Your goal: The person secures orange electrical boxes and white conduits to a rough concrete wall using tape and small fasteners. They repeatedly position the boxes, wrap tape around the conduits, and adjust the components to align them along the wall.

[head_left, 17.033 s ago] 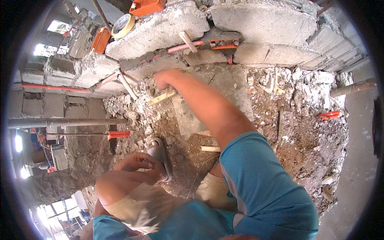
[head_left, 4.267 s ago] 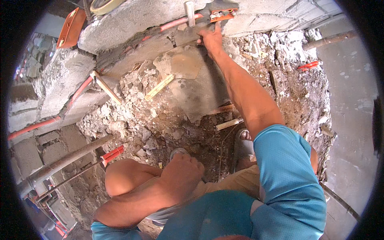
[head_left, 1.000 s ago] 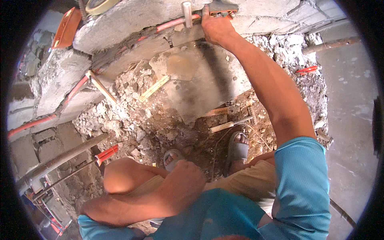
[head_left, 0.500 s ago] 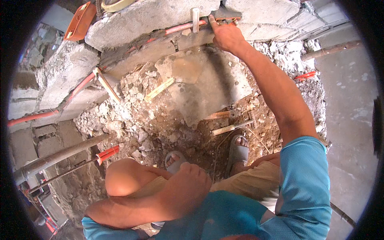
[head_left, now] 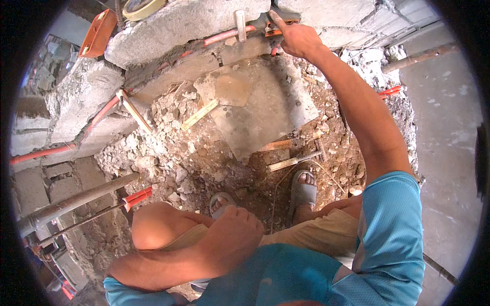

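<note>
At the top of the head view my right hand (head_left: 301,41) reaches to the block wall (head_left: 178,30). Its index finger is stretched out and touches damp grey mortar above an orange utility box (head_left: 274,31) set in the wall. The other fingers curl below, partly hidden, and no tool shows in them. An orange conduit (head_left: 229,35) runs along a groove toward the box, with a short pale upright piece (head_left: 240,25) across it. My left hand (head_left: 237,227) rests closed over my lap, knuckles up, its palm hidden; nothing shows in it.
Rubble (head_left: 163,158) surrounds a flat slab (head_left: 255,112) and my sandalled feet. A hammer (head_left: 286,163) and a wood strip (head_left: 200,115) lie there. Another orange box (head_left: 98,33) and a tape roll (head_left: 144,7) sit on the wall. A grey pipe (head_left: 81,199) crosses at left.
My right hand has drawn slightly down off the utility box, showing more of its orange edge; the index finger still touches the mortar. My left hand stays closed and has barely moved.
</note>
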`<move>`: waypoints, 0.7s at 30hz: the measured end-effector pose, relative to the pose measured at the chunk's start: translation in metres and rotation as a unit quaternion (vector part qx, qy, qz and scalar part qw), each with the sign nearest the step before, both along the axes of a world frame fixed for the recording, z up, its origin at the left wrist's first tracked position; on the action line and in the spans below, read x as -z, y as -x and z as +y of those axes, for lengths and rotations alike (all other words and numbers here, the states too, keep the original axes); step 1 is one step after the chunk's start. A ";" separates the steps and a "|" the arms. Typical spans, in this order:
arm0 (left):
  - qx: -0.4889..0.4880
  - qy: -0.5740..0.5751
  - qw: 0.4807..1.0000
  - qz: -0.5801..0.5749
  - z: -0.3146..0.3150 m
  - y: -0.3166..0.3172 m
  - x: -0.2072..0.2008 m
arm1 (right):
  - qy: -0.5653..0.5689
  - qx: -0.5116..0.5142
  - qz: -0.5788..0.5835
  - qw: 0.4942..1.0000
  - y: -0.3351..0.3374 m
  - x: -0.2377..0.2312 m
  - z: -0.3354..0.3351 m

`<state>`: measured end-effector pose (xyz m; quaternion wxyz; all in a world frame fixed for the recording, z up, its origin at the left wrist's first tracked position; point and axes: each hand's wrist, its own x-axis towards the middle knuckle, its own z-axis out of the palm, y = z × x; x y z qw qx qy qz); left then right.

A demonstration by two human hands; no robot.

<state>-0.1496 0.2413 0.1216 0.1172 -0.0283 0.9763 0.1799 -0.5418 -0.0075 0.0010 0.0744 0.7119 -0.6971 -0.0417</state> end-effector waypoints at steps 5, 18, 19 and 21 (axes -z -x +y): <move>-0.017 -0.041 0.995 -0.094 0.006 0.015 0.022 | 0.021 -0.017 -0.012 1.000 0.008 0.022 -0.020; -0.046 -0.130 0.981 -0.133 0.009 0.019 0.014 | 0.025 -0.012 0.020 0.999 0.011 0.007 -0.012; -0.043 -0.098 0.986 -0.131 0.009 0.017 0.013 | -0.037 0.002 -0.011 0.999 0.010 -0.008 -0.004; -0.032 -0.033 0.991 -0.124 0.009 0.015 0.012 | -0.023 0.006 0.022 0.999 0.011 -0.007 -0.008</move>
